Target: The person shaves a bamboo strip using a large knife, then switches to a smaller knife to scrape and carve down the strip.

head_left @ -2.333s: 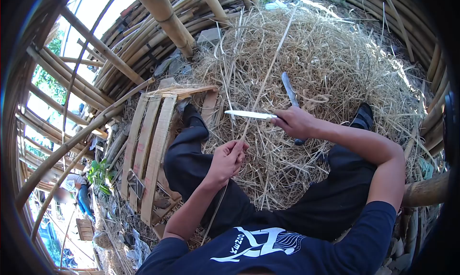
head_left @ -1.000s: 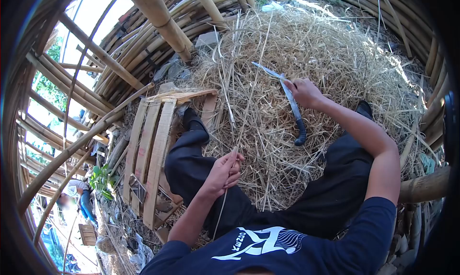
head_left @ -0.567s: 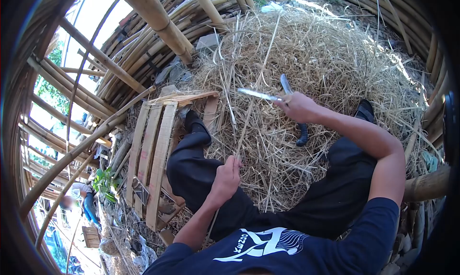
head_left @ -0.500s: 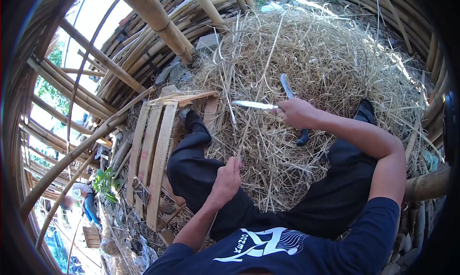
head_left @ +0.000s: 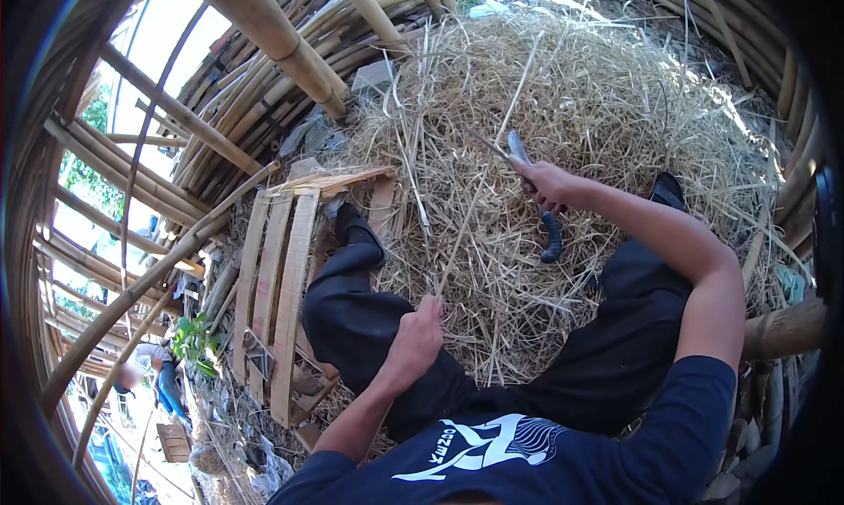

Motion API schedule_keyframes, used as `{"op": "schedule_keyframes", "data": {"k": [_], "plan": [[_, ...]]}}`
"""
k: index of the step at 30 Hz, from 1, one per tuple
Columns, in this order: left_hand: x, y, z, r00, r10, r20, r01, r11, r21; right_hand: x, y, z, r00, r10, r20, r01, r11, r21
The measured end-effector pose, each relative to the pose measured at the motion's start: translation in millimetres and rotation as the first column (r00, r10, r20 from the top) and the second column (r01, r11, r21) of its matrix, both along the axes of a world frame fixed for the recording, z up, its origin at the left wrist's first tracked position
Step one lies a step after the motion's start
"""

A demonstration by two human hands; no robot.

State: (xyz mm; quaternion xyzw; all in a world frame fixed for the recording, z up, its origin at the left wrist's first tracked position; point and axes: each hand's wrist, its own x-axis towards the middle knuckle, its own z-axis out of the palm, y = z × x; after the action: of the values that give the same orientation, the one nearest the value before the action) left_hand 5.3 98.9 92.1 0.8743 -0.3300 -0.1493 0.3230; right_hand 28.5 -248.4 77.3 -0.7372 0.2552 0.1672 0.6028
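Note:
My left hand (head_left: 418, 338), low and left of centre, is closed round a thin bamboo strip (head_left: 481, 196). The strip runs up and to the right from my fingers over the pile of shavings. My right hand (head_left: 549, 185) grips a knife (head_left: 494, 147) whose narrow blade points up and left, near the strip's upper part. Beneath that hand a curved blade with a dark handle (head_left: 551, 239) lies on the shavings (head_left: 527, 303); my fingers hide its middle.
A slatted wooden crate (head_left: 294, 285) stands beside my left leg. Bamboo poles (head_left: 299, 52) rise at the upper left, with stacked bamboo behind. A thick bamboo pole (head_left: 782, 331) is at the right. Beyond the left frame a person (head_left: 161, 373) bends near a green plant (head_left: 193, 342).
My right hand has moved slightly up and right, and the knife blade has turned from nearly level to pointing up and left. The strip's upper end has shifted right.

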Motion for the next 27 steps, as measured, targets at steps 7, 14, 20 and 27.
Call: {"op": "schedule_keyframes", "data": {"k": [7,14,20,27], "plan": [[-4,5,9,0.998,0.054,0.033,-0.056,0.995,0.080,-25,37,12,0.663,0.749,0.005,-0.338,0.305,-0.891],[-2,-4,13,1.000,0.005,-0.011,-0.005,1.000,0.031,-3,-5,-4,0.947,0.197,0.253,-0.037,0.851,-0.523],[2,7,0,0.999,0.042,0.025,-0.044,0.996,0.083,-22,47,3,0.731,0.674,0.107,-0.391,0.542,-0.744],[-2,12,8,1.000,0.023,0.006,-0.023,0.998,0.056,-1,-23,-15,0.932,0.316,0.175,0.033,0.406,-0.913]]}}
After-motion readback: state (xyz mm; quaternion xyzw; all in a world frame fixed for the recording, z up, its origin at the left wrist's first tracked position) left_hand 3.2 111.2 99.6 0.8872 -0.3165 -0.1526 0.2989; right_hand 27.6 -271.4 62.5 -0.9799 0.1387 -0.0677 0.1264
